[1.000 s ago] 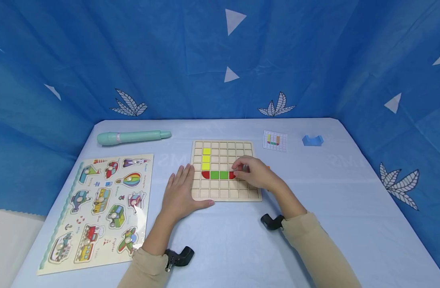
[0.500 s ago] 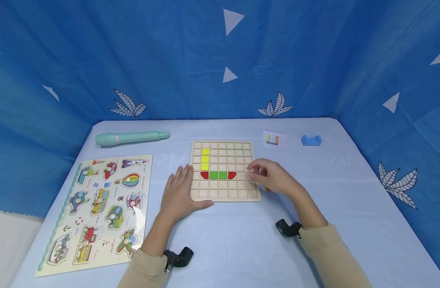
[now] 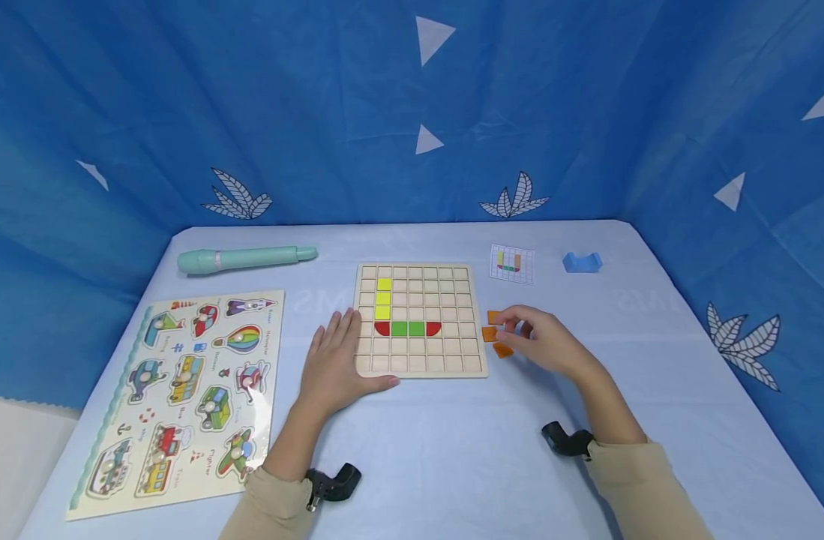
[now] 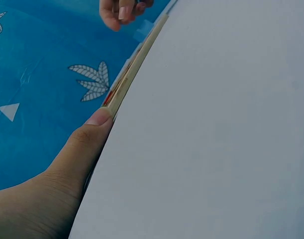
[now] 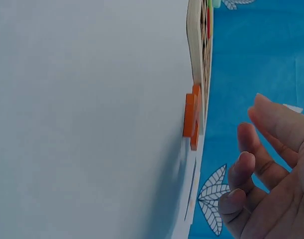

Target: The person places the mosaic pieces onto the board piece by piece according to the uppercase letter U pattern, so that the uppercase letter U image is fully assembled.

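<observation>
My left hand (image 3: 334, 367) lies with straight fingers along the left edge of the wooden grid board (image 3: 445, 364), its thumb at the near edge, as the left wrist view also shows. A column of yellow tiles (image 3: 383, 298) sits in the board. Below it runs a row of green tiles (image 3: 400, 328) with a round-cornered red tile (image 3: 433, 328) at each end. Just right of the board, my right hand (image 3: 549, 341) hovers over loose orange tiles (image 3: 502, 350). In the right wrist view its loosely bent fingers (image 5: 246, 134) hold nothing and stand apart from the orange tiles (image 5: 190, 117).
A pattern card (image 3: 512, 264) and a blue notched block (image 3: 582, 262) lie at the back right. At the back left is a mint-green microphone-shaped object (image 3: 246, 259). A vehicle picture puzzle (image 3: 202, 360) takes up the left side of the table.
My right hand has left the red tile at the row's right end and moved right, off the board, to the orange tiles. The left hand has stayed at the board's edge.
</observation>
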Demonstrator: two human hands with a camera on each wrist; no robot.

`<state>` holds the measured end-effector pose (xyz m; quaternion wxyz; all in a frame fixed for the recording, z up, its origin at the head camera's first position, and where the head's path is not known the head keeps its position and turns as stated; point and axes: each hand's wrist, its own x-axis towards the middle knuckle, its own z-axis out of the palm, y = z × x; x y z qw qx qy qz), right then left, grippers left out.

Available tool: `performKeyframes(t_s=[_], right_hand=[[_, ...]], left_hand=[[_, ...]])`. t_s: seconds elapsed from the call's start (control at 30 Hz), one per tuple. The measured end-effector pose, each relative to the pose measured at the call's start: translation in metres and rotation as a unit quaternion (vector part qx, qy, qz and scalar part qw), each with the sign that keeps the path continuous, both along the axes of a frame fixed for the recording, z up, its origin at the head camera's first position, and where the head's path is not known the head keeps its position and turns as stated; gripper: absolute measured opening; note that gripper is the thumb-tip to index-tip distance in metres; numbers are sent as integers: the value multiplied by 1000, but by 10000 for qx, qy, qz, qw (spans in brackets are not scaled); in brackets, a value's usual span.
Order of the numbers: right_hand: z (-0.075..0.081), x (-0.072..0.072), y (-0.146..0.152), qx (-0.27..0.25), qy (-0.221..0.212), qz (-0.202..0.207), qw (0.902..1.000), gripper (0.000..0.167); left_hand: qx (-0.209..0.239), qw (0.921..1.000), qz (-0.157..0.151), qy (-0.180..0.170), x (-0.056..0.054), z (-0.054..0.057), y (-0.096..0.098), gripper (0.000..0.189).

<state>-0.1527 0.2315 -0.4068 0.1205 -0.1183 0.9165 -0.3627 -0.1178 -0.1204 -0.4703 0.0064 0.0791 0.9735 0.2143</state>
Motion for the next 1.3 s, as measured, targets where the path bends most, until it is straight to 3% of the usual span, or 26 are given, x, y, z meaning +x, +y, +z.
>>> performKeyframes(t_s=[0.23, 1.3], right_hand=[[-2, 1, 11, 41, -2, -163, 9999, 24], [-14, 1, 16, 150, -100, -121, 9998, 18]], left_hand=[[2, 10000, -4, -29, 0, 0, 0, 135], [23, 10000, -33, -28, 0, 0, -1, 134]])
